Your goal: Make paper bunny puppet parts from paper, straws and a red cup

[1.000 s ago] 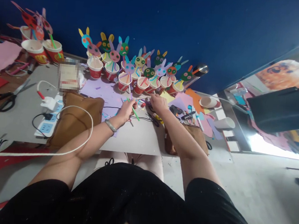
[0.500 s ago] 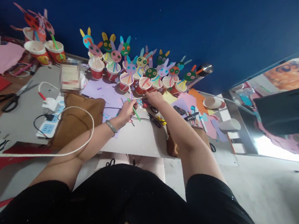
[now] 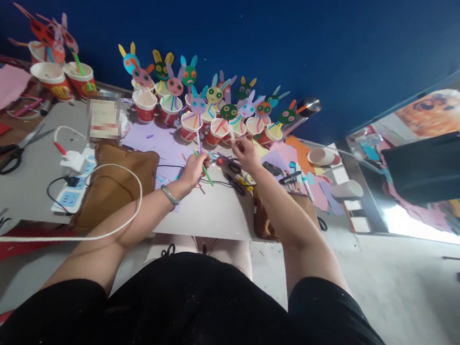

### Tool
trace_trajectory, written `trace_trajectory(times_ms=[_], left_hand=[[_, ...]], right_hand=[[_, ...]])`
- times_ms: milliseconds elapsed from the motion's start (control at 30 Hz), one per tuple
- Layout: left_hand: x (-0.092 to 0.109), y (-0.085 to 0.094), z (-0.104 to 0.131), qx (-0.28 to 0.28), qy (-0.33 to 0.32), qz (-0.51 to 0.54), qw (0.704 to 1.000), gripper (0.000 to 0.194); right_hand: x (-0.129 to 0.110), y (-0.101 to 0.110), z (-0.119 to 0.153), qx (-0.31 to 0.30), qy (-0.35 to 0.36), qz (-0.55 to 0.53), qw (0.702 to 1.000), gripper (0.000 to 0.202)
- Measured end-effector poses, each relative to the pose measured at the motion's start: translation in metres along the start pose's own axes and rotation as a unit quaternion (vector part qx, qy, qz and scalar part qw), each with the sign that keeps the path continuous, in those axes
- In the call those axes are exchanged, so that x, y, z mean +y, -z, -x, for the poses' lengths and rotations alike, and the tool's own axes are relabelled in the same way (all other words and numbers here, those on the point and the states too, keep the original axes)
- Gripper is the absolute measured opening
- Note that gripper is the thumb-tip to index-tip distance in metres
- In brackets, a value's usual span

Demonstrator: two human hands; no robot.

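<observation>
Fingers of the left hand (image 3: 193,171) clutch a green stick (image 3: 209,178); those of the right hand (image 3: 246,154) pinch a pale strip (image 3: 232,135).

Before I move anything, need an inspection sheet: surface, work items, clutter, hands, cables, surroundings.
Surface: grey tabletop, partly under coloured paper.
Work items: paper rabbit heads stand in paper cups.
Clutter: open scissors at far left; brown pouch beside the power strip.
Hands: left hand grips a green stick; right hand pinches a small pale piece.
Cables: white cable crosses the left forearm in view.
Surroundings: blue wall behind.
</observation>
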State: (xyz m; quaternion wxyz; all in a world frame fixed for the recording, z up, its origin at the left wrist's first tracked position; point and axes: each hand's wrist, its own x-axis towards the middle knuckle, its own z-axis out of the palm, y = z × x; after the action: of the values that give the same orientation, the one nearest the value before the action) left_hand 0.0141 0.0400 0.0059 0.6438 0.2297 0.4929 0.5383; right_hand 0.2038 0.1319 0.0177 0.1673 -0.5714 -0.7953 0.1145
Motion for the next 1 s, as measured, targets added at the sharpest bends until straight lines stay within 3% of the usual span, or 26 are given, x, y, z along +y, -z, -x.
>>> trace_trajectory(times_ms=[33, 100, 200, 267, 533, 667, 1000], left_hand=[[0.000, 0.000, 0.000, -0.001, -0.002, 0.003, 1.000, 0.032], [-0.001, 0.000, -0.001, -0.004, -0.007, 0.010, 1.000, 0.032], [-0.004, 0.000, -0.002, -0.023, -0.014, 0.028, 0.999, 0.029], [-0.006, 0.000, -0.002, -0.051, -0.010, 0.044, 0.998, 0.026], [-0.015, 0.001, -0.002, -0.184, 0.069, 0.109, 0.974, 0.017], [-0.017, -0.002, -0.004, -0.221, 0.088, 0.139, 0.961, 0.018], [-0.022, 0.001, -0.008, -0.266, 0.076, 0.106, 0.955, 0.026]], right_hand=[[0.002, 0.003, 0.003, 0.052, -0.037, -0.110, 0.992, 0.026], [0.004, 0.010, 0.009, 0.119, -0.113, -0.338, 0.927, 0.025], [0.001, 0.021, 0.020, 0.060, -0.181, -0.524, 0.830, 0.042], [-0.005, 0.025, 0.029, 0.000, -0.196, -0.555, 0.808, 0.046], [-0.030, 0.010, 0.059, -0.105, -0.190, -0.549, 0.807, 0.049], [-0.042, 0.000, 0.069, -0.140, -0.179, -0.534, 0.814, 0.051], [-0.058, -0.012, 0.079, -0.135, -0.148, -0.537, 0.820, 0.050]])
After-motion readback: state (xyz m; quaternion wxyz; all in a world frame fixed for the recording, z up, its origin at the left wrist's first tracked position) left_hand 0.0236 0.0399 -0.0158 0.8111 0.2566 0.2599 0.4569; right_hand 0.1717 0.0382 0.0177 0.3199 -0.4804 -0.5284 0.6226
